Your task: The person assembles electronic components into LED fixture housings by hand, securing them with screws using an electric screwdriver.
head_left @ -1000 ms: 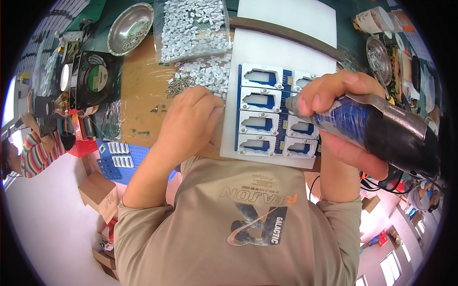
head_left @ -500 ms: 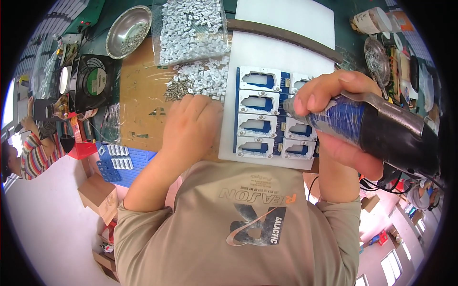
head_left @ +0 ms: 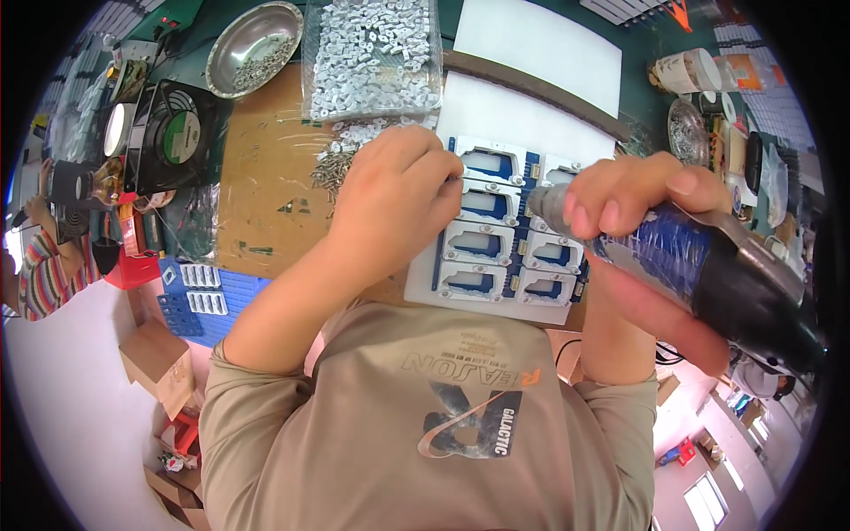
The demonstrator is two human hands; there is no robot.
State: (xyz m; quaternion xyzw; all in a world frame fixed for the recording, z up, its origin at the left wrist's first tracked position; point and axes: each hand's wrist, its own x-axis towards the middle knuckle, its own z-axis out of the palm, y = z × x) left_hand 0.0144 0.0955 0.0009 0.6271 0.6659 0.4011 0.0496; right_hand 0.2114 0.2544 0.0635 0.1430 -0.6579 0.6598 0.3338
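Note:
My right hand (head_left: pixel 646 239) grips a blue and black electric screwdriver (head_left: pixel 708 265), its tip down over the right column of a white fixture tray (head_left: pixel 425 288). The tray holds several blue and white rectangular parts (head_left: pixel 478 243) in two columns. My left hand (head_left: pixel 394 199) rests with curled fingers at the tray's upper left edge, fingertips pinched at the top parts; whether a screw is between them is hidden. A heap of small screws (head_left: pixel 335 164) lies just left of that hand on the brown cardboard sheet (head_left: pixel 266 186).
A clear tray of small white parts (head_left: pixel 372 53) and a metal bowl of screws (head_left: pixel 252 44) sit at the back. A black fan (head_left: pixel 173 137) stands left. Blue trays (head_left: pixel 199 296) and cardboard boxes (head_left: pixel 159 354) lie lower left. A person in a striped sleeve (head_left: pixel 44 274) sits at far left.
My left hand moved from the screw heap right onto the tray's upper left parts. The screwdriver in my right hand stayed over the right column, shifting slightly.

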